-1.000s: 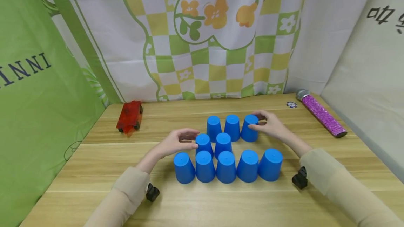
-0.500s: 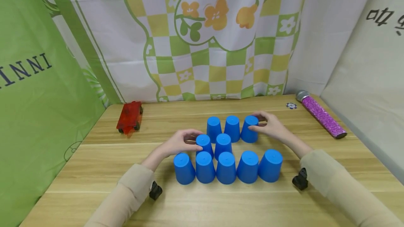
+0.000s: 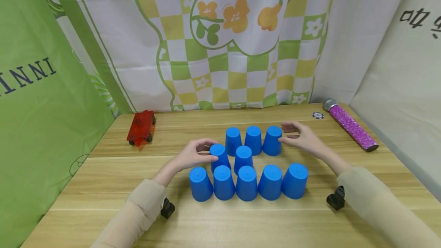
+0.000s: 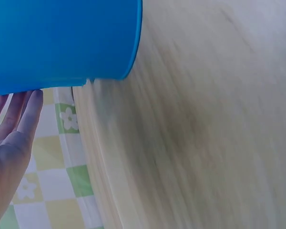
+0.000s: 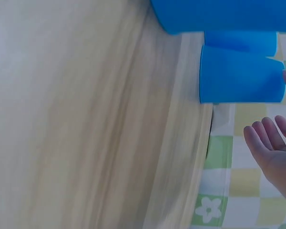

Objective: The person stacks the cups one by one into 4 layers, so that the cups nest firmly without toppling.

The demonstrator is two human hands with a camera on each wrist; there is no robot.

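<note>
Blue cups stand upside down in three rows on the wooden table. In the middle row, my left hand [image 3: 191,157] grips the left cup [image 3: 219,156] between thumb and fingers. Its fingertips [image 4: 35,98] press against the side of a blue cup [image 4: 62,43] in the left wrist view. Beside it stands the other middle cup [image 3: 244,159]. My right hand [image 3: 304,139] is at the right end of the back row, fingers spread apart and holding nothing. Its thumb is close to the right back cup [image 3: 272,141]; whether it touches cannot be told.
A front row of several cups [image 3: 246,185] stands nearest me. Two more back cups [image 3: 233,142] are left of the right one. A red toy car [image 3: 142,126] lies back left. A glittery purple microphone [image 3: 351,124] and a poker chip [image 3: 318,115] lie back right.
The left middle cup has shifted slightly left and away from me with my left hand. My right hand has let go of the right back cup and drawn a little to the right.
</note>
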